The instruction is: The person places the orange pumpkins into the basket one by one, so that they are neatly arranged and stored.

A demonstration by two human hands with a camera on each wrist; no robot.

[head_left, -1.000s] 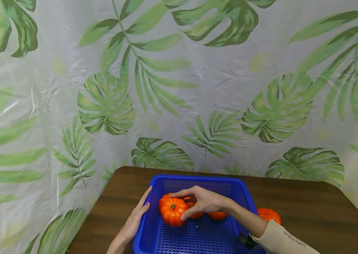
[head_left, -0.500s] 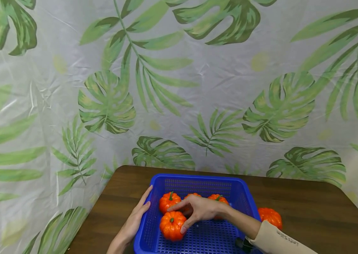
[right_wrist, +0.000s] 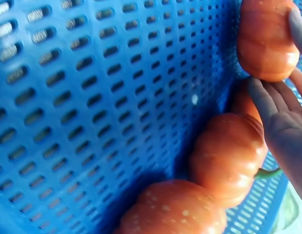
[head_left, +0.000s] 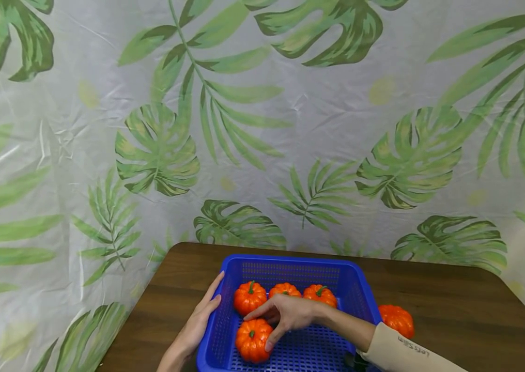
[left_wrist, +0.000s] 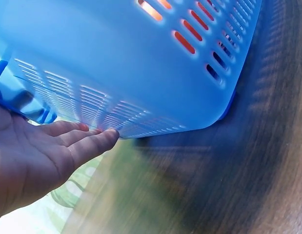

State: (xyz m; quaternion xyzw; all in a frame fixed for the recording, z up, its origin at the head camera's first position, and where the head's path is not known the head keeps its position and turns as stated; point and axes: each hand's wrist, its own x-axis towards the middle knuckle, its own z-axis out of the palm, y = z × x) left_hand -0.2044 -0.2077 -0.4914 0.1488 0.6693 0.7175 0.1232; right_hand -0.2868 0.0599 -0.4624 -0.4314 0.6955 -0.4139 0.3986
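The right hand point(head_left: 290, 312) has its fingers spread and loosely bent over the front pumpkin point(head_left: 253, 339), fingertips and thumb touching its top and side without closing round it. That pumpkin sits near the front left corner of the blue basket point(head_left: 365, 294). From the fingers the wrist runs back to the right across the basket's floor, and the forearm, in a beige sleeve point(head_left: 402, 351), crosses the basket's front right corner.

The left hand point(head_left: 197, 323) lies flat, fingers straight and together, pressed against the outside of the basket's left wall; its wrist leads back toward the near edge of the table point(head_left: 467, 305).

Three more pumpkins point(head_left: 283, 290) stand in a row along the basket's far wall. Another pumpkin point(head_left: 396, 319) rests just outside the basket's right wall.
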